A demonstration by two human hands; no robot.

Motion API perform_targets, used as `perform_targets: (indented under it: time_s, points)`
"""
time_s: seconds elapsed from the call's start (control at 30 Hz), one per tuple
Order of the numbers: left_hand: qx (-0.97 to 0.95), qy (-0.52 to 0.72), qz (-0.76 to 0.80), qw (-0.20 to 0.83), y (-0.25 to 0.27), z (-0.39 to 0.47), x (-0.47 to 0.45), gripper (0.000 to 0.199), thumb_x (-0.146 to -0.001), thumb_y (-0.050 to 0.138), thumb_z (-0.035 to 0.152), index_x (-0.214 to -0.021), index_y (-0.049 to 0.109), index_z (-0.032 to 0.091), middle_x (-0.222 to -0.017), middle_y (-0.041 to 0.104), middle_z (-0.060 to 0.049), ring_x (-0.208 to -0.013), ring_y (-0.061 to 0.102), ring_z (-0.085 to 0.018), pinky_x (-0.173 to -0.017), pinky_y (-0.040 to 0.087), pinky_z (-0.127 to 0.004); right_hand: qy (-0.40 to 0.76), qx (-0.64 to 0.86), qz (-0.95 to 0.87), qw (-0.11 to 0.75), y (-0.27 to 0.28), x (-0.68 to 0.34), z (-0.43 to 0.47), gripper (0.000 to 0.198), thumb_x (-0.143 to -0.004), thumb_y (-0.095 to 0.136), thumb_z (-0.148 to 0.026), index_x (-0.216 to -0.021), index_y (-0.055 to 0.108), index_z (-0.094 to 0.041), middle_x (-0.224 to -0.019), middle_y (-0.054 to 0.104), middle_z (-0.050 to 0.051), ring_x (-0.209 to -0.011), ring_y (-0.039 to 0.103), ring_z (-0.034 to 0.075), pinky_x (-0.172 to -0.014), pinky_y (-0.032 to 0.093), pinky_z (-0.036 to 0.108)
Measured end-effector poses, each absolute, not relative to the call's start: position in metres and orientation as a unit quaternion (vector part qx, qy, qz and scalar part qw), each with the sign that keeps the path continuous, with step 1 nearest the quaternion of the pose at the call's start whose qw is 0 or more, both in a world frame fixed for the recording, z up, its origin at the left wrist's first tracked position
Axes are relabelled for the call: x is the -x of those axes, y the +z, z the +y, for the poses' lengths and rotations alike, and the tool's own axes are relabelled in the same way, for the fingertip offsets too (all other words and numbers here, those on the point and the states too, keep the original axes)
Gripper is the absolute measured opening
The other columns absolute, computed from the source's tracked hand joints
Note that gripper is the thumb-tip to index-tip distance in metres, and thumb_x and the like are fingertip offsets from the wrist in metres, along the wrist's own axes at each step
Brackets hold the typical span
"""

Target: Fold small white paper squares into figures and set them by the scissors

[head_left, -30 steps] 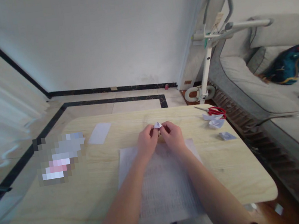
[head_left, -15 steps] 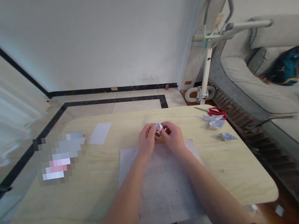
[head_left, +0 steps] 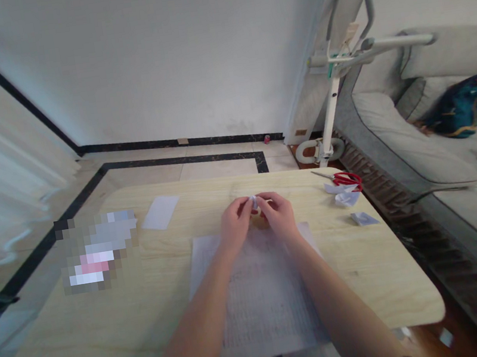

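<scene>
A small folded piece of white paper (head_left: 253, 201) is pinched between my two hands, above the far edge of a large printed sheet (head_left: 267, 300). My left hand (head_left: 236, 220) grips it from the left with closed fingertips. From the other side, my right hand (head_left: 277, 213) holds it with thumb and fingers. Most of the folded paper is covered by the fingers, so its shape is hard to make out. Both forearms stretch across the printed sheet, which lies flat on the wooden table (head_left: 170, 292).
Red-handled scissors (head_left: 347, 179) lie at the far right beside folded white paper pieces (head_left: 346, 196). Closer in is another folded paper (head_left: 364, 218). A blank white sheet (head_left: 161, 212) rests at the far left, near a pixelated patch. A grey sofa (head_left: 418, 144) stands to the right.
The fingers have closed further over the folded paper, and less of it shows. My right hand has shifted very slightly to the right.
</scene>
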State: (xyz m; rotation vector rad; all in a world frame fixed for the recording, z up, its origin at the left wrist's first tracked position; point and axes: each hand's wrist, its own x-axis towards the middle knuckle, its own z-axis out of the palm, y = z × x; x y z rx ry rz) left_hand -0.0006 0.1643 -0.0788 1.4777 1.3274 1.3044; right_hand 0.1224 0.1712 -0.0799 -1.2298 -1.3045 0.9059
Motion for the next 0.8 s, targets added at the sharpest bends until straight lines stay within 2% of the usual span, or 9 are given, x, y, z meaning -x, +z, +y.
perform_targets:
  time_s: [0.17, 0.47, 0.6, 0.8]
  points:
    - [-0.574, 0.507, 0.514, 0.386, -0.0759, 0.1620, 0.0006, 0.027, -0.087, 0.050, 0.038, -0.089, 0.067, 0.017, -0.079, 0.069, -0.003, -0.068, 0.065, -0.014, -0.065, 0.050, -0.025, 0.398, 0.518, -0.536, 0.535, -0.0799, -0.1235, 0.1738, 0.025, -0.075, 0.061, -0.041, -0.075, 0.067, -0.017, -0.067, 0.065, 0.003, -0.053, 0.055, 0.013, -0.047, 0.042, 0.024]
    - [-0.561, 0.503, 0.524, 0.398, -0.0750, 0.1640, 0.0007, 0.027, -0.085, 0.053, 0.037, -0.087, 0.068, 0.015, -0.074, 0.069, -0.004, -0.066, 0.065, -0.015, -0.064, 0.049, -0.025, 0.409, 0.507, -0.526, 0.547, -0.0792, -0.1234, 0.1729, 0.023, -0.074, 0.063, -0.040, -0.073, 0.067, -0.017, -0.062, 0.063, 0.001, -0.051, 0.052, 0.012, -0.048, 0.040, 0.024]
    - [-0.565, 0.512, 0.521, 0.383, -0.0761, 0.1635, 0.0011, 0.026, -0.085, 0.052, 0.037, -0.087, 0.068, 0.016, -0.079, 0.069, -0.004, -0.066, 0.065, -0.014, -0.065, 0.050, -0.025, 0.404, 0.504, -0.537, 0.543, -0.0804, -0.1228, 0.1728, 0.021, -0.074, 0.063, -0.038, -0.074, 0.067, -0.017, -0.065, 0.064, 0.001, -0.052, 0.052, 0.012, -0.048, 0.040, 0.024]
    - [-0.560, 0.512, 0.475, 0.447, -0.0785, 0.1635, -0.0013, 0.027, -0.083, 0.056, 0.038, -0.097, 0.064, 0.016, -0.088, 0.069, -0.005, -0.069, 0.067, -0.014, -0.066, 0.052, -0.026, 0.424, 0.498, -0.505, 0.564, -0.0830, -0.1238, 0.1751, 0.022, -0.074, 0.065, -0.039, -0.075, 0.067, -0.017, -0.063, 0.062, 0.001, -0.050, 0.050, 0.011, -0.048, 0.039, 0.023]
